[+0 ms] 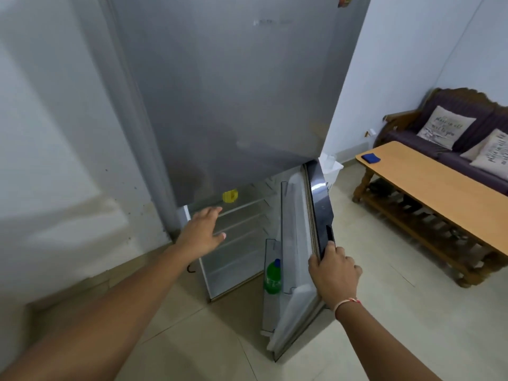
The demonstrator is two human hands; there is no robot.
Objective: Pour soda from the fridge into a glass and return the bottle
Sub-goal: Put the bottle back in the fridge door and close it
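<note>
Right hand grip: my right hand [334, 270] is curled round the edge of the open lower fridge door [295, 251], fingers wrapped over the dark outer face just below the handle recess, thumb on the near side. It holds the door and nothing else.
Left hand grip: my left hand [204, 229] is spread, fingers straight and slightly apart, thumb out to the right. It holds nothing. It hovers in front of the open lower compartment, near the upper shelves [244, 213]; I cannot tell whether the fingertips touch a shelf edge.
Bottle: the green soda bottle [272, 276] with a blue cap stands upright in the low rack on the inside of the open door, between my two hands and lower than both. Neither hand touches it.
Fridge: the grey fridge [233, 92] has its upper door closed and its lower door swung out to the right. The clear shelves inside look bare apart from a yellow thing [230, 196] at the back of the top one, too blurred to name.
Wrist: a thin red and white thread [347, 302] circles my right wrist.
Room: to the right, well apart from the fridge, a wooden table [439, 193] carries a small blue thing [370, 157] at its far end, and a dark sofa [453, 127] with printed cushions [446, 127] stands behind it.
Floor: pale tiles [384, 339] run under the door.
</note>
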